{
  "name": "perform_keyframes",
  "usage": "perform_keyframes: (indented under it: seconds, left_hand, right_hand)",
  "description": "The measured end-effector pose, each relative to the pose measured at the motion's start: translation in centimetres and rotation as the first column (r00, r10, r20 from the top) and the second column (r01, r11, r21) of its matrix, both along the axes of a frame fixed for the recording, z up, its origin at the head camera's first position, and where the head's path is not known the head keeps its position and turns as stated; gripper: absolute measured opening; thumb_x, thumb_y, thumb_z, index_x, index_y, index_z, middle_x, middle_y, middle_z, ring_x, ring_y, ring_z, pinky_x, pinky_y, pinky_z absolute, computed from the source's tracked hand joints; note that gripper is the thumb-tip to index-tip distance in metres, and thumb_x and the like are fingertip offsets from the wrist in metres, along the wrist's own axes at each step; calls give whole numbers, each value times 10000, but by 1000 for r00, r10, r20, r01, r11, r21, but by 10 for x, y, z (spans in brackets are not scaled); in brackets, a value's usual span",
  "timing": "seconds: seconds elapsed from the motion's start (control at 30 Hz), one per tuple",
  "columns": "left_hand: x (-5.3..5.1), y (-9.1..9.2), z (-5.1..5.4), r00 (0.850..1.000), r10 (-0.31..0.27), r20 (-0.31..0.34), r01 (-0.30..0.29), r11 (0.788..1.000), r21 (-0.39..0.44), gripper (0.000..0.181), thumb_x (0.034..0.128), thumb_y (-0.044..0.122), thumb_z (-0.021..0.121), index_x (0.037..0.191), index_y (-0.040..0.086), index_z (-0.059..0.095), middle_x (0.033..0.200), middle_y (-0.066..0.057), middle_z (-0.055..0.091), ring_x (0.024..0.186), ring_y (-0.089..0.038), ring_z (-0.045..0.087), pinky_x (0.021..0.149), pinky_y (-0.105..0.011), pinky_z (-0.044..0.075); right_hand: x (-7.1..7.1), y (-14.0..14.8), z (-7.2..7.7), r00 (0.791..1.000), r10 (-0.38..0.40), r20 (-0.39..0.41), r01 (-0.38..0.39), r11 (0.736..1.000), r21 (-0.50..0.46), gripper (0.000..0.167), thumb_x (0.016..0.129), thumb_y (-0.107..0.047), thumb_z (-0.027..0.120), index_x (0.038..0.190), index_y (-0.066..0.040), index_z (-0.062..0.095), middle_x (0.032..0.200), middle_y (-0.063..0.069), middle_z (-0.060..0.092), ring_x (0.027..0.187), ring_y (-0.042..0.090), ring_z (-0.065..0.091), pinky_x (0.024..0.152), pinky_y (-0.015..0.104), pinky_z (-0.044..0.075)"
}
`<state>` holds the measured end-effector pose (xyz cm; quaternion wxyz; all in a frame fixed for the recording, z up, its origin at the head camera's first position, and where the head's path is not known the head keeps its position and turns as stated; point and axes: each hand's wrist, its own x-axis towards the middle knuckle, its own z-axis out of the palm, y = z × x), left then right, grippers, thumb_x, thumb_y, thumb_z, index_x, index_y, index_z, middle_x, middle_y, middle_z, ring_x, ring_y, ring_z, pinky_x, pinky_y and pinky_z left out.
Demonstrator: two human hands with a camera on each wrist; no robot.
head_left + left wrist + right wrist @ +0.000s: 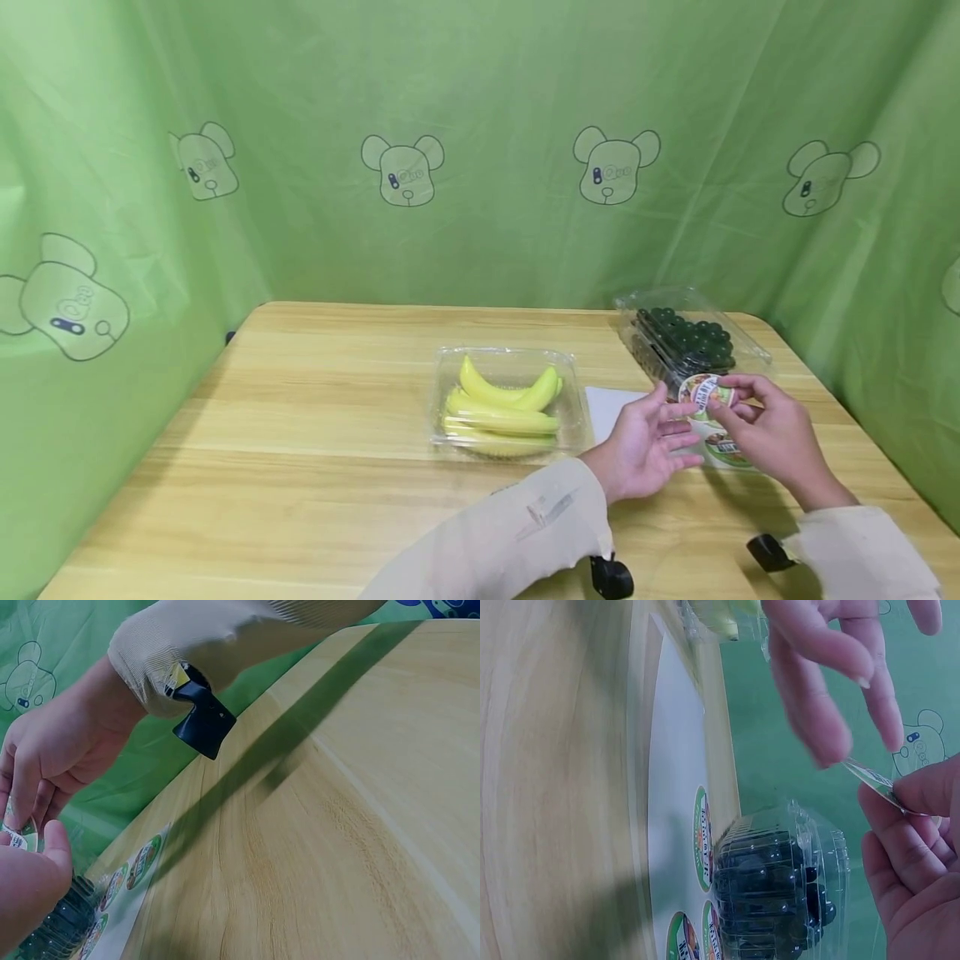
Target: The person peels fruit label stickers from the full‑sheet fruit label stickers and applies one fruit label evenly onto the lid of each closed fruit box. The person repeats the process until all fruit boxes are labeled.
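Between thumb and fingers, my right hand [780, 429] pinches a round printed sticker [697, 393], held over the table in front of the grape box. My left hand [647, 446] is beside it, palm turned up, fingers spread, with fingertips close to the sticker's edge; whether they touch it I cannot tell. In the right wrist view the sticker [876, 784] is seen nearly edge-on in the right hand [922, 855]. Below the hands lies a white sheet [609, 408] with more round stickers [703, 838]. Just behind is a clear box of dark grapes [693, 340].
A clear plastic box [576, 417] with several yellow bananas [501, 421] stands left of the sheet. The wooden table [300, 417] ends at a green curtain [495, 250] behind and on both sides. A black wrist device [611, 577] hangs under the left sleeve.
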<state>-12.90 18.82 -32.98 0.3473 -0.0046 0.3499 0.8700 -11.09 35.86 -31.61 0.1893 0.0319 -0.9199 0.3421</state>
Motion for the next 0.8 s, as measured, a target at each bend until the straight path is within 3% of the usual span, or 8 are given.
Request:
perform_keyframes:
  seconds: [0.13,0.37,0.67,0.8]
  left_hand:
    - [0,-1,0,1000,-7,-3,7,1000,-5,586,965,472,478,1274,-19,564,1385,-217,431,1302,-448,366,1076,-586,313]
    - [-1,-4,0,1000,11,-24,-12,999,-33,614,951,472,507,1294,-36,534,1286,-145,521,1266,-431,417,1048,-587,352]
    - [-3,-7,4,999,-2,-42,0,999,-46,597,947,466,507,1278,-29,548,1266,-124,518,1254,-400,436,1040,-578,370]
    - [-3,-10,6,999,7,-48,-10,999,-54,580,945,442,529,1268,-39,558,1244,-128,525,1246,-403,442,1038,-581,372]
  right_hand:
    - [-1,-1,1,1000,3,1,-3,1000,-2,364,905,-101,677,1193,73,537,882,126,559,604,36,593,414,246,485]
    - [-3,-3,1,1000,21,-3,-21,1000,-10,342,913,-102,668,1185,66,546,885,129,546,581,56,565,419,235,481]
    - [-6,0,0,1000,13,-25,-12,1000,21,214,945,-125,620,1110,11,604,874,105,573,662,0,541,485,213,479]
    - [-5,1,0,1000,5,-9,-5,1000,20,207,943,-114,617,1112,4,597,849,103,562,618,55,525,464,233,462]
